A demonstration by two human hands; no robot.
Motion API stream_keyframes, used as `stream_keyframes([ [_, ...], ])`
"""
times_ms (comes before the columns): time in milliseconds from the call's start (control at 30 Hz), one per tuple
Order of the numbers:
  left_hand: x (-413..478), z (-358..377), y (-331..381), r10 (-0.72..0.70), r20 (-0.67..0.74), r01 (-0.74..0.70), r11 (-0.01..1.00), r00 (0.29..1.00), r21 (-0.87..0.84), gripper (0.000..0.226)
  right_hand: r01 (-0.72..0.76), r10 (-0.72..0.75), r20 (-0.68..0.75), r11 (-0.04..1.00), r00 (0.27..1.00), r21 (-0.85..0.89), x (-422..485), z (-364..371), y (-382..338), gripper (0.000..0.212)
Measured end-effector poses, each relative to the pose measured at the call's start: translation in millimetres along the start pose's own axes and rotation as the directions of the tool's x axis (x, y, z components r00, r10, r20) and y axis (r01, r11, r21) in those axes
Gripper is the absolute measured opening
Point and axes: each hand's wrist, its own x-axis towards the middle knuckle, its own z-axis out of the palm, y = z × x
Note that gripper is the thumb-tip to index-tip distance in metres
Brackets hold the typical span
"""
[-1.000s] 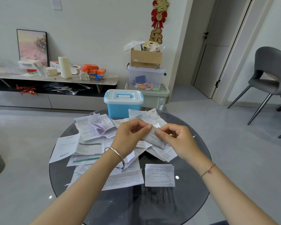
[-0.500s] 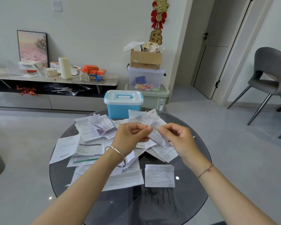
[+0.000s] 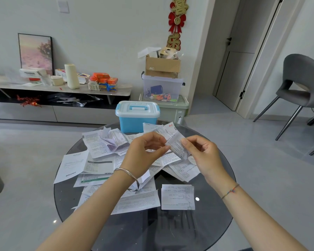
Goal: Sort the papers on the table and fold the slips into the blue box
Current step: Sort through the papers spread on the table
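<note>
Pinching the slip (image 3: 177, 148) at frame centre between our left hand (image 3: 145, 154) and right hand (image 3: 204, 156), we risk a skewed fold or a tear if the pinches pull unevenly, and the blue box (image 3: 137, 124) just above, lid (image 3: 137, 108) closed, cannot yet receive it.

The table (image 3: 152, 232) is dark glass, smooth and very glossy, with small spots of light mirrored in it. The papers (image 3: 98, 165) are thin white paper, matt and creased, and the slip (image 3: 178, 148) looks the same, a little crumpled. The blue box (image 3: 138, 124) is smooth plastic with a soft shine. The bracelet (image 3: 129, 173) is polished metal, and the wrist cord (image 3: 230, 191) is woven thread. The brown box (image 3: 162, 67) is matt cardboard.
</note>
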Motion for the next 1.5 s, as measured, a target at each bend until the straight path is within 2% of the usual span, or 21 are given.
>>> stream_keyframes([
  [100,1,-1,-2,0.008,0.112,-0.014,0.999,0.994,0.048,0.016,-0.015,0.015,0.026,1.000,1.000,0.001,0,0,1,0.010],
  [167,2,-4,-3,-0.001,0.130,-0.008,0.998,0.992,0.070,0.010,-0.031,0.032,0.042,0.999,0.999,-0.005,1,1,2,0.011],
  [233,2,-8,-4,-0.016,0.111,0.009,0.998,0.994,0.067,0.010,-0.041,0.042,0.055,0.999,0.998,-0.018,0,2,2,0.012],
  [333,2,-7,-5,-0.058,0.101,0.055,0.998,0.993,0.036,0.023,-0.031,0.034,0.070,0.999,0.997,-0.045,-1,6,3,0.012],
  [533,2,1,-3,-0.156,-0.002,0.153,0.969,0.988,-0.194,0.031,-0.027,0.028,0.034,0.999,0.999,-0.022,2,7,2,0.014],
  [633,3,0,-2,-0.172,0.001,0.166,0.951,0.985,-0.260,0.023,-0.037,0.037,0.042,0.999,0.998,-0.013,1,7,2,0.016],
  [833,2,3,0,-0.152,0.031,0.155,0.949,0.988,-0.276,0.020,-0.093,0.091,0.039,0.995,0.995,0.031,0,6,-2,0.012],
  [1000,0,-2,1,-0.194,0.093,0.214,0.927,0.977,-0.308,0.023,-0.159,0.157,0.055,0.986,0.986,0.044,-1,5,-2,0.010],
  [1100,0,-5,3,-0.221,0.075,0.233,0.924,0.972,-0.304,0.019,-0.192,0.190,0.030,0.974,0.981,0.122,0,1,-4,0.009],
  [1200,-1,-3,5,-0.238,0.042,0.239,0.922,0.970,-0.305,0.015,-0.168,0.174,-0.019,0.971,0.985,0.172,0,1,-5,0.006],
  [1300,-3,4,2,-0.201,0.041,0.205,0.954,0.979,-0.217,0.012,-0.144,0.157,-0.052,0.970,0.986,0.194,-2,4,-3,0.007],
  [1400,-2,6,-1,-0.192,-0.020,0.179,0.946,0.981,-0.271,0.007,-0.152,0.154,0.001,0.973,0.988,0.176,-3,6,-2,0.014],
  [1500,0,4,-2,-0.194,-0.058,0.160,0.916,0.979,-0.367,0.017,-0.072,0.069,0.085,0.997,0.994,0.034,-4,6,-2,0.003],
])
